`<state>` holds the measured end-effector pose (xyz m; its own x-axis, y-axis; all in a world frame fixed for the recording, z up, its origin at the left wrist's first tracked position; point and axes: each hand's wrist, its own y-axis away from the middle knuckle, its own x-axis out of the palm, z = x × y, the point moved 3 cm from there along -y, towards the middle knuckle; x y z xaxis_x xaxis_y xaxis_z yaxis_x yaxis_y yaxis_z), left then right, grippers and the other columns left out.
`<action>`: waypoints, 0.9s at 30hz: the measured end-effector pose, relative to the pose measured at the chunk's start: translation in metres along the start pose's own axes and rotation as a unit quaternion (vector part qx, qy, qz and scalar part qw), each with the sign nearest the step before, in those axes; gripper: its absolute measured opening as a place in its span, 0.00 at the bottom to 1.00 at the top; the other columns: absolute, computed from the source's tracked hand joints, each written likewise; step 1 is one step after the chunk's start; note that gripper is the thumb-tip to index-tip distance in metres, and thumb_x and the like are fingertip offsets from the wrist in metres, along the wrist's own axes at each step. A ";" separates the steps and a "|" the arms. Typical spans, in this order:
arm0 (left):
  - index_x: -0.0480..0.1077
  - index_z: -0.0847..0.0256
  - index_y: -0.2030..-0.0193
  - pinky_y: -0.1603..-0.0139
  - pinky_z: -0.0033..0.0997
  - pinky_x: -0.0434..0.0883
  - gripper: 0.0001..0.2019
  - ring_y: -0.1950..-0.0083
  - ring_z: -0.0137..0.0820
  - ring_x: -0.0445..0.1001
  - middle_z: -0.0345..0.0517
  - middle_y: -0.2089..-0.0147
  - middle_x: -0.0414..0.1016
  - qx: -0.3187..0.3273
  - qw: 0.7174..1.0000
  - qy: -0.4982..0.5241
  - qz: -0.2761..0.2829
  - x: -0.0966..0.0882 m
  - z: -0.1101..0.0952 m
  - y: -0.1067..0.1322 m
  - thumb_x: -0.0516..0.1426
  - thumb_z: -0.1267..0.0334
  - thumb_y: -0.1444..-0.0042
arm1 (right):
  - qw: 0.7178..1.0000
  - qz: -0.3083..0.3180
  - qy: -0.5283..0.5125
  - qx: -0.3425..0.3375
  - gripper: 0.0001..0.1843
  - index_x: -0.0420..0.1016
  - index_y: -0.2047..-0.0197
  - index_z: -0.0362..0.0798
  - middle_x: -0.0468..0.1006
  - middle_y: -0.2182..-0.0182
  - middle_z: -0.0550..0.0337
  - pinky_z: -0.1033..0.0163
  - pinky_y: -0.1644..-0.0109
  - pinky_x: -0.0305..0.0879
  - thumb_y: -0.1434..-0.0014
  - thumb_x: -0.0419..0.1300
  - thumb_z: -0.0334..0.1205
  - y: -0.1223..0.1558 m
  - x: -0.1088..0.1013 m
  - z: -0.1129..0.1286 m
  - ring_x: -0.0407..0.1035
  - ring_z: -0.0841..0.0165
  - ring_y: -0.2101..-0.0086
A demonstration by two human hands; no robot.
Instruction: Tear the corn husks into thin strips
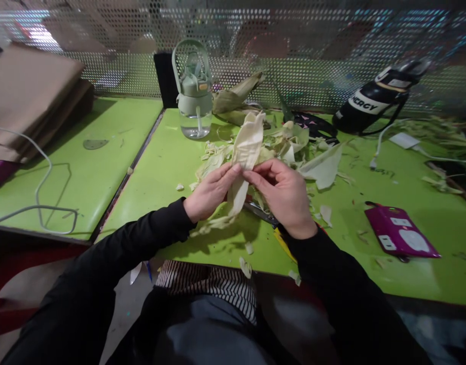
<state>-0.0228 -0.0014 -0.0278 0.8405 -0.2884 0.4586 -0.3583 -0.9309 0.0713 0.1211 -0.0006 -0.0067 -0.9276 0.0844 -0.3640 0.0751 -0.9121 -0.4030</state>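
Two hands, one held pale husk, one clear water bottle, one black bottle, one magenta pouch, two white cables, two green counters.

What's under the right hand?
The right hand, pinching the pale husk with the left hand, hides most of it. A dark metal piece and a yellow part stick out on the green table; what joins them is covered.

Bottle behind husk, packet R

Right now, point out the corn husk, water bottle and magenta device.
corn husk (250,144), head view, pale upper blade.
water bottle (195,101), head view, green cap.
magenta device (400,231), head view, top face.
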 end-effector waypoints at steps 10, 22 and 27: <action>0.75 0.63 0.55 0.55 0.31 0.79 0.10 0.63 0.29 0.79 0.44 0.64 0.78 0.025 0.999 0.020 -0.010 0.001 0.005 0.000 0.54 0.63 0.30 | 0.997 0.009 -0.053 0.058 0.20 0.76 0.70 0.50 0.77 0.75 0.65 0.64 0.72 0.67 0.46 0.71 0.57 0.001 0.007 -0.004 0.67 0.72 0.76; 0.74 0.58 0.50 0.33 0.38 0.70 0.12 0.35 0.33 0.73 0.44 0.45 0.80 0.084 0.984 0.128 -0.094 0.007 -0.008 0.001 0.49 0.65 0.28 | 0.992 0.094 0.027 0.074 0.25 0.71 0.65 0.50 0.74 0.72 0.64 0.63 0.70 0.60 0.45 0.67 0.64 0.007 0.020 -0.004 0.63 0.71 0.74; 0.71 0.56 0.47 0.38 0.39 0.72 0.13 0.33 0.36 0.71 0.44 0.43 0.79 0.083 0.985 0.106 -0.106 0.002 -0.023 0.000 0.47 0.62 0.27 | 0.974 0.183 -0.057 0.120 0.29 0.72 0.70 0.48 0.68 0.76 0.65 0.64 0.69 0.57 0.38 0.58 0.68 0.009 0.024 -0.002 0.60 0.71 0.73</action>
<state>-0.0304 0.0026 -0.0067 0.7793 -0.0468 0.6249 -0.0979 -0.9941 0.0477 0.1003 -0.0063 -0.0211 -0.8903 -0.2971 -0.3452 0.3338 -0.9413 -0.0508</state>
